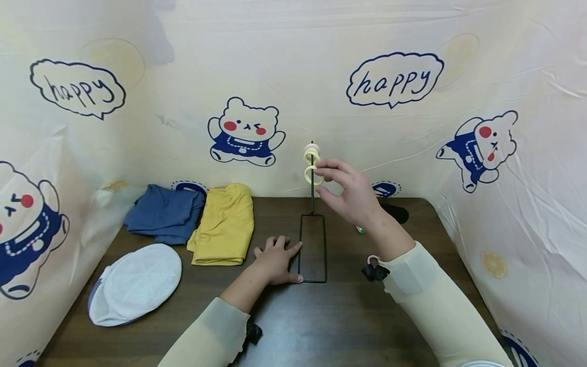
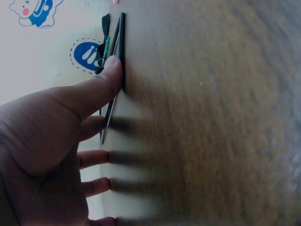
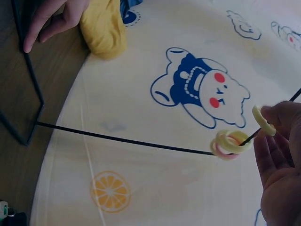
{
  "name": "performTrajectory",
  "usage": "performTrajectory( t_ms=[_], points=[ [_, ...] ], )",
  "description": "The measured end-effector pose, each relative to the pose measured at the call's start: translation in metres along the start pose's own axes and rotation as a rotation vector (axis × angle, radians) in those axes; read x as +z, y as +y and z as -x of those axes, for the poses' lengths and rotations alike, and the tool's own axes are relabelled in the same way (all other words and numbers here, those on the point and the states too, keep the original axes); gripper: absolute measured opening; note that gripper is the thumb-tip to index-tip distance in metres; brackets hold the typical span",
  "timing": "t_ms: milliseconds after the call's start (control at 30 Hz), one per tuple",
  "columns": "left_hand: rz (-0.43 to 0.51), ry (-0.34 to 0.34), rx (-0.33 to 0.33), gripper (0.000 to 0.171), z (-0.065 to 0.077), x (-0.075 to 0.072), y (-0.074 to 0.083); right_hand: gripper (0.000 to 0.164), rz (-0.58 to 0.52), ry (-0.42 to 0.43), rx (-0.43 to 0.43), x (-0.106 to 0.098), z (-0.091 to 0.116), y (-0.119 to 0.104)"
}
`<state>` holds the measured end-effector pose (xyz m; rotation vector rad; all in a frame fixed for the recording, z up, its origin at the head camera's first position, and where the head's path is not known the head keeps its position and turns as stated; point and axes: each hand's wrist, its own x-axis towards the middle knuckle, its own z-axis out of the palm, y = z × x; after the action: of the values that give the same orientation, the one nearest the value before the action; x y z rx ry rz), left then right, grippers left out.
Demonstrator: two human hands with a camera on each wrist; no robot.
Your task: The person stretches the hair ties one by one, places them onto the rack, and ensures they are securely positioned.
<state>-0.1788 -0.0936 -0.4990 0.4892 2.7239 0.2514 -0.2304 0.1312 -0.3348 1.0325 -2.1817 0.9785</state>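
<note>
A black wire stand (image 1: pixel 326 250) has a flat rectangular base on the table, a tall upright and an arm at its top. My left hand (image 1: pixel 275 260) lies with fingers spread at the base's left side, thumb and a fingertip touching the wire. High up, my right hand (image 1: pixel 350 196) pinches a pale yellow ring (image 3: pixel 258 118), like a hair tie, at the stand's arm. Whether the wire passes through this ring, I cannot tell. More yellow and pink rings (image 3: pixel 221 141) hang bunched on the wire where the arm meets the upright.
Folded blue cloth (image 1: pixel 162 214) and folded yellow cloth (image 1: pixel 224 224) lie at the back left. In front of them is a round white mesh item (image 1: pixel 137 285). A black object (image 1: pixel 396 213) is partly hidden behind my right forearm. A patterned curtain (image 1: pixel 321 61) hangs behind the table.
</note>
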Motion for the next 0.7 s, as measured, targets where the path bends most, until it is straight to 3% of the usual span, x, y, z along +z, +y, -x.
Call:
performTrajectory(
  t_ms=[333, 533, 700],
  points=[
    [0.008, 0.004, 0.005, 0.096, 0.0, 0.001, 0.0, 0.029, -0.04, 0.063, 0.102, 0.011, -0.01, 0.016],
    [0.002, 0.002, 0.004, 0.097, 0.001, 0.001, -0.001, 0.032, -0.024, 0.051, 0.16, 0.014, -0.013, 0.02],
    [0.006, -0.002, 0.004, 0.096, 0.001, 0.0, -0.001, 0.034, -0.03, 0.044, 0.159, 0.014, -0.01, 0.022]
  ],
)
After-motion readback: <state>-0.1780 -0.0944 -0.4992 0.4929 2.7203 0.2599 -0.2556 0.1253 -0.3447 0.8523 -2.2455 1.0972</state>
